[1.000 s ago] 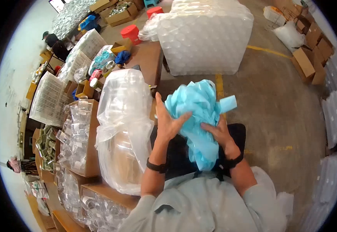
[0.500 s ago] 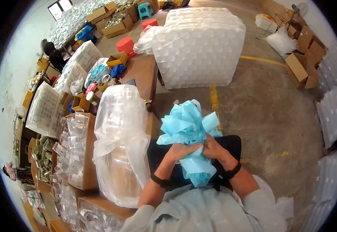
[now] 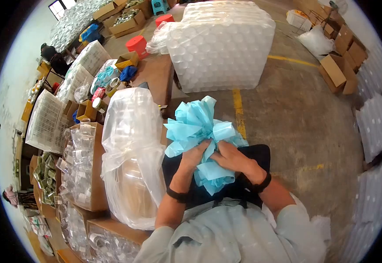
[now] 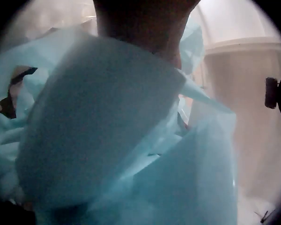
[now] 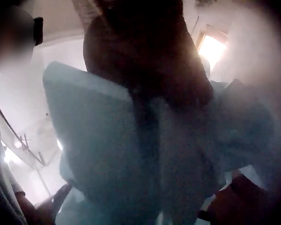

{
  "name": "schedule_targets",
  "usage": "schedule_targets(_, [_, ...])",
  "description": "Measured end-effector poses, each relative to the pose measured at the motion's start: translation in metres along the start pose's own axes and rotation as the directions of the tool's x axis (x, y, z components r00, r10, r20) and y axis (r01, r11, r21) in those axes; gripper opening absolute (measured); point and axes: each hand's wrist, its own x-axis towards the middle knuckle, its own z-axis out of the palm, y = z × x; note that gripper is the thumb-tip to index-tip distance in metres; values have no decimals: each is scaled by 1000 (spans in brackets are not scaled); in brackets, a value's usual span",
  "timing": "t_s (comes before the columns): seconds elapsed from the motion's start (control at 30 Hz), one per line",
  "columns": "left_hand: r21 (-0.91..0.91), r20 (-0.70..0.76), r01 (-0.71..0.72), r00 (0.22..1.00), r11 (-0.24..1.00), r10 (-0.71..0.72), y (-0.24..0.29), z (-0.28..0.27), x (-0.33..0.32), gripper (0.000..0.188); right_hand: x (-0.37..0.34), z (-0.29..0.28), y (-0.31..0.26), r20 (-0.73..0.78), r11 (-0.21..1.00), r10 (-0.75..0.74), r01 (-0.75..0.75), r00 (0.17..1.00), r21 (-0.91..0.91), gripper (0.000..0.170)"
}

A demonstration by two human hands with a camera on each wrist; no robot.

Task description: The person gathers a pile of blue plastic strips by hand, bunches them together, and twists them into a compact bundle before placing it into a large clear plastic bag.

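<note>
A bunch of thin light-blue strips [image 3: 194, 119] is held upright over the lap, spread out above the hands with a looped tail hanging below. My left hand [image 3: 195, 154] grips its narrow middle from the left. From the right, my right hand [image 3: 234, 158] holds the same middle, its fingers close beside the left ones. In the left wrist view, broad blue folds [image 4: 103, 122] cover most of the picture and hide the fingertips. The right wrist view has the hand [image 5: 145, 51] dark above a wide flat blue fold [image 5: 98, 136].
A plastic-wrapped bundle [image 3: 131, 153] stands at the left, beside boxes of clear plastic containers [image 3: 81, 162]. Ahead stands a large wrapped stack of clear containers [image 3: 219, 55], next to a brown table [image 3: 153, 79]. Cardboard boxes [image 3: 333, 72] lie at the right.
The hands went from spread around the blue bunch to gripping its middle close together. Since half a second ago, hands and bunch have shifted slightly up and left in the head view.
</note>
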Motion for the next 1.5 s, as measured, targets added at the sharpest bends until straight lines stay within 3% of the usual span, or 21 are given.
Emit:
schedule_targets(0.07, [71,-16,-69,997,995,71,-1,-5,0,27,-7,-8,-13,-48,997,-70,72,996,39,37])
schedule_targets(0.13, [388,-45,-203,970,899,239,-9,-20,2,27,-18,-14,-20,-101,988,-126,135,987,79,41])
schedule_targets(0.2, [442,-69,-116,984,890,163,2,-35,5,33,-26,-23,-22,-213,961,-257,272,943,42,53])
schedule_targets(0.27, [561,-60,-142,976,815,212,-9,-46,7,39,-26,-22,-41,-384,971,-207,238,900,34,59])
schedule_targets(0.33, [519,82,-286,955,805,286,-8,-40,6,43,-12,-31,-50,-637,931,-318,358,703,-70,51])
schedule_targets(0.4, [475,76,-241,969,846,234,-1,-20,-6,41,6,-30,-37,-610,930,-342,352,715,-108,45])
schedule_targets(0.47, [440,158,-303,953,845,260,-25,-30,-25,43,20,-15,-13,-489,872,-133,336,862,355,38])
schedule_targets(0.53, [438,192,-344,938,830,287,-21,-28,-26,49,20,-18,6,-192,834,40,73,981,546,39])
schedule_targets(0.63, [477,252,-256,956,841,148,-20,-21,-33,49,17,-15,0,-270,669,-164,308,949,677,51])
schedule_targets(0.73, [475,283,-215,956,853,84,-56,-33,-36,57,17,-14,-14,-229,524,-238,323,944,788,66])
schedule_targets(0.77, [269,266,-105,964,958,31,-70,-37,-38,58,8,-21,-19,-110,547,-242,229,964,806,73])
schedule_targets(0.8, [45,262,16,965,999,-27,-68,-33,-36,59,10,-21,-18,-114,550,-240,232,964,802,73])
schedule_targets(0.83, [43,269,11,963,999,-22,-65,-32,-36,59,14,-18,-17,-188,619,-266,317,945,718,74])
schedule_targets(1.0, [348,253,-211,959,914,125,-57,-27,-40,50,30,-22,-13,-554,785,-425,597,715,168,66])
schedule_targets(1.17, [480,256,-310,944,821,207,-17,-27,-37,48,29,-34,-23,-670,870,-368,493,644,-3,62])
schedule_targets(1.27, [619,299,-451,892,643,339,12,-20,-36,48,37,-35,-19,-678,810,-444,587,585,-24,59])
schedule_targets(1.37, [695,482,-663,717,279,503,17,-20,-20,45,48,-25,-13,-630,802,-363,574,687,165,53])
schedule_targets(1.4, [641,415,-631,764,436,494,14,-20,-15,44,44,-38,-30,-437,776,-208,420,875,471,47])
schedule_targets(1.43, [581,337,-571,817,580,467,11,-27,-9,43,68,-25,3,-515,866,-371,488,773,110,47])
schedule_targets(1.47, [454,203,-316,947,833,248,35,-17,-10,40,57,-58,-23,-346,882,-395,457,851,116,49])
schedule_targets(1.5, [255,128,-190,978,948,162,19,-27,5,36,83,-47,8,-382,776,-423,546,822,315,51])
